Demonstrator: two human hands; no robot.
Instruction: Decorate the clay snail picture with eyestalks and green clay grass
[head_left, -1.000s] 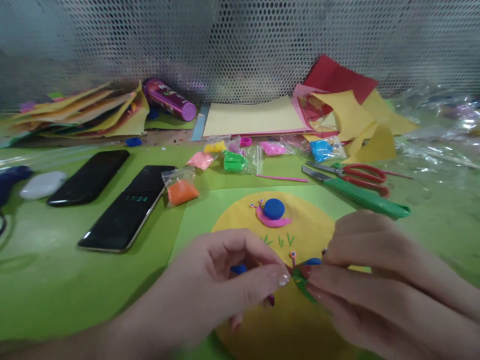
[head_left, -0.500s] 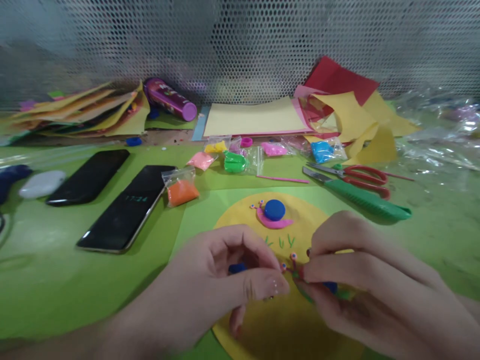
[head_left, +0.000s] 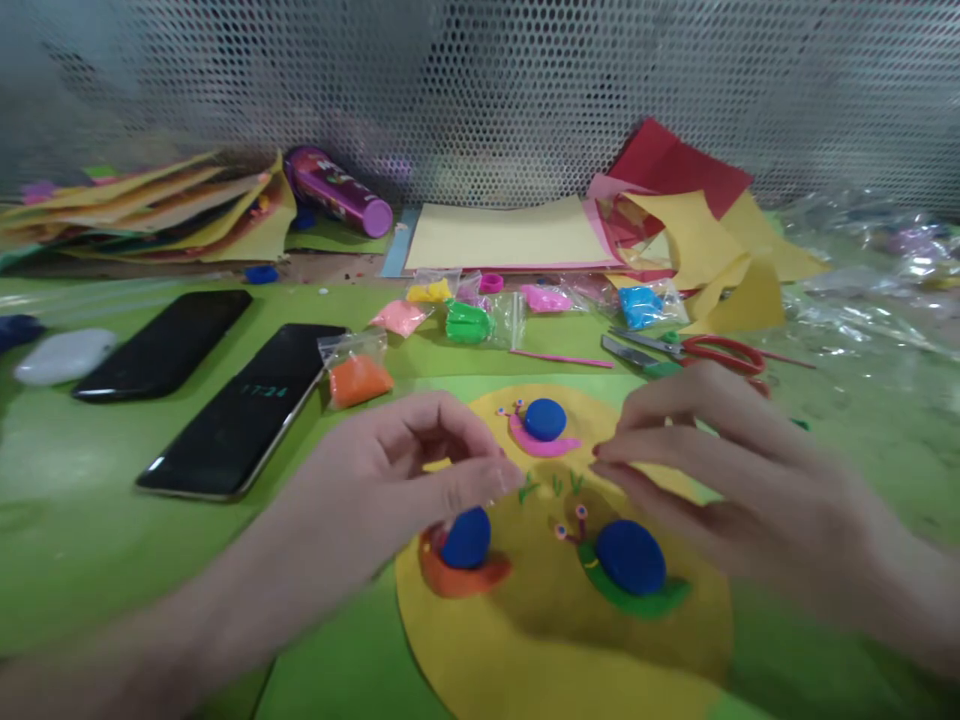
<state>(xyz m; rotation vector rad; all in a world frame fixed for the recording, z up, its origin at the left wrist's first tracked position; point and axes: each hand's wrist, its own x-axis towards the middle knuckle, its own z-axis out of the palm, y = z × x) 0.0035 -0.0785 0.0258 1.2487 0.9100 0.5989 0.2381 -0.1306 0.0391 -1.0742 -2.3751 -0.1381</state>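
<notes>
A yellow paper circle (head_left: 555, 650) lies on green paper, bearing a pink snail (head_left: 544, 445), an orange snail (head_left: 465, 580) and a green snail (head_left: 637, 600), each with a blue round shell. Small green grass marks (head_left: 556, 486) are between them. My left hand (head_left: 442, 470) hovers above the orange snail, thumb and fingertips pinched; what they hold, if anything, is too small to tell. My right hand (head_left: 697, 470) is above and right of the green snail, its fingertips pressed together, with any content hidden.
Two black phones (head_left: 247, 410) (head_left: 169, 345) and a white case (head_left: 66, 357) are at the left. Clay bags, such as an orange one (head_left: 360, 381), lie beyond the circle. Red-handled scissors (head_left: 720, 352) rest behind my right hand. Paper sheets (head_left: 510, 235) and a purple tube (head_left: 337, 190) are farther back.
Both hands have lifted up and away from the circle's middle, my right hand leaving the green snail. The orange and green snails now show much more fully.
</notes>
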